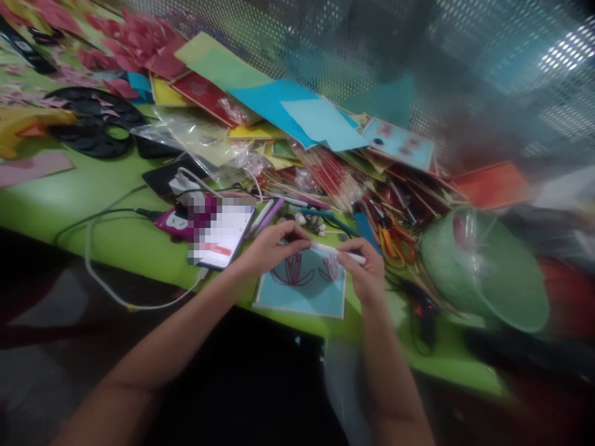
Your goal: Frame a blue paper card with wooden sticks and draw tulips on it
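Both hands meet over a blue card at the table's front edge. Dark red drawn shapes, like plants with upright strokes and curved leaves, mark its surface. My right hand grips a white marker, which lies nearly level above the card's upper edge. At the marker's other end, the fingers of my left hand are pinched together; whether they hold a cap there is too small to make out. Small stones lie just beyond the hands. Left of my left hand is a lit phone, partly blurred out.
A green basket stands at the right, with a glue gun near it. Orange-handled scissors lie beyond my right hand. Coloured sheets and sticks are heaped at the back. A white cable loops over the front edge.
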`<state>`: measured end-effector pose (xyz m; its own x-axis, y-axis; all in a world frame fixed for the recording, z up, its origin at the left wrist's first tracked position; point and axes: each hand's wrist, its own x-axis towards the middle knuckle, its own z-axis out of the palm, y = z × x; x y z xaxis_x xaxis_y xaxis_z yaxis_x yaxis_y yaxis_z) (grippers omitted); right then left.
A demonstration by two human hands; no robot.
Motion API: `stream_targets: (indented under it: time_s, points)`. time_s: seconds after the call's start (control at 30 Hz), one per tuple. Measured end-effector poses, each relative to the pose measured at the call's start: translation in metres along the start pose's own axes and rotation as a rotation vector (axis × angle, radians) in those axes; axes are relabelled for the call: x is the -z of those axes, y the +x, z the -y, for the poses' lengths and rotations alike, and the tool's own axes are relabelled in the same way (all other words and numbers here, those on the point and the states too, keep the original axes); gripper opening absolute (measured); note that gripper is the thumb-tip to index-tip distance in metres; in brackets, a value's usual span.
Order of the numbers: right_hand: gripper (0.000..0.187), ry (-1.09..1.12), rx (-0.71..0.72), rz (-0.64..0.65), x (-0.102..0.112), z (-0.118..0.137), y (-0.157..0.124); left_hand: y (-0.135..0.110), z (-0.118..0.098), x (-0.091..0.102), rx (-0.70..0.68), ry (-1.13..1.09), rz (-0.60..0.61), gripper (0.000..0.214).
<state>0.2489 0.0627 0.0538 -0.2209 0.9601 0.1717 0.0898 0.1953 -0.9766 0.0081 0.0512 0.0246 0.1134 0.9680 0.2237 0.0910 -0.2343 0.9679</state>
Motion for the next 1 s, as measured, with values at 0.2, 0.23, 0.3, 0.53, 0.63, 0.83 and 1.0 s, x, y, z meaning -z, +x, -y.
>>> stream_targets:
  time_s: [0.2, 0.23, 0.3, 0.53, 0.63, 0.83, 1.0]
  points:
    - [0.008, 0.044, 0.051, 0.029, -0.002, 0.000, -0.004, -0.004, -0.003, 0.001, 0.003, -0.033, -0.012, 0.022]
    - [0.008, 0.050, 0.063, 0.030, -0.003, 0.000, -0.005, -0.005, -0.004, 0.001, 0.002, -0.038, -0.010, 0.021]
    - [0.006, 0.060, 0.084, 0.028, -0.004, -0.001, -0.007, -0.008, -0.004, 0.001, 0.000, -0.048, -0.001, 0.021]
    - [0.009, 0.102, 0.043, -0.025, -0.002, -0.004, -0.003, -0.007, -0.005, -0.005, -0.019, -0.035, 0.009, 0.019]
    - [0.012, 0.048, 0.058, -0.106, 0.006, -0.004, 0.004, -0.005, -0.006, -0.007, -0.042, 0.009, -0.023, 0.022]
    - [0.024, -0.376, 0.112, -0.396, 0.029, -0.012, 0.025, -0.008, -0.001, -0.001, -0.042, 0.108, -0.154, 0.023]
    - [0.041, -0.733, 0.147, -0.237, 0.047, -0.035, 0.039, -0.011, 0.001, 0.002, -0.028, 0.139, -0.178, 0.024]
